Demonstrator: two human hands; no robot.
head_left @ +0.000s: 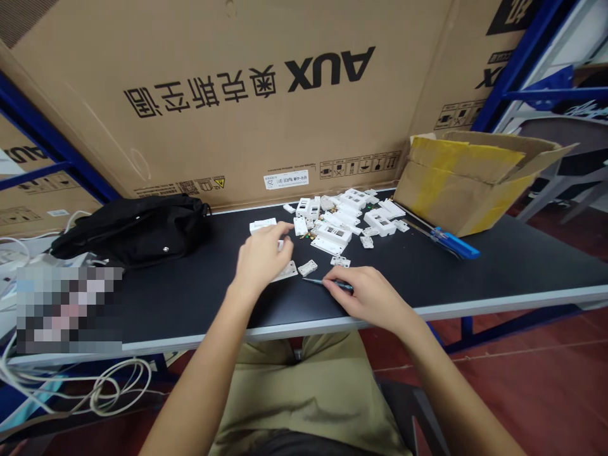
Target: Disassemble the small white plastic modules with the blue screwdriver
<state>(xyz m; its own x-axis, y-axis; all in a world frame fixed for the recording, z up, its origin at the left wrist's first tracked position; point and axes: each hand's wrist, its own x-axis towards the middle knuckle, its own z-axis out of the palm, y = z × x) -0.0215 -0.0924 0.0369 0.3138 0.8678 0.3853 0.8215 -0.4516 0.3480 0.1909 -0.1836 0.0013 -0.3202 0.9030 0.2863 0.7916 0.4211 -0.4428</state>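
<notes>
A slim screwdriver (327,283) is pinched between the thumb and fingertips of the right hand (365,294), its tip pointed toward the left hand (260,256), just above a black table (418,278). The left hand's fingers (280,229) are curved and slightly spread over a white socket plate (259,226); whether it is gripped cannot be told. A second plate (286,272) juts from beneath that palm. A small white bracket (307,268) lies just beyond the screwdriver's tip, and a heap of white socket parts (337,215) is spread ahead of the fingers. Farther right of the fingers, a blue screwdriver (456,242) lies by a yellow-taped carton (456,183); to their left, a black bag (133,228) is seen against a large AUX box (237,95).
</notes>
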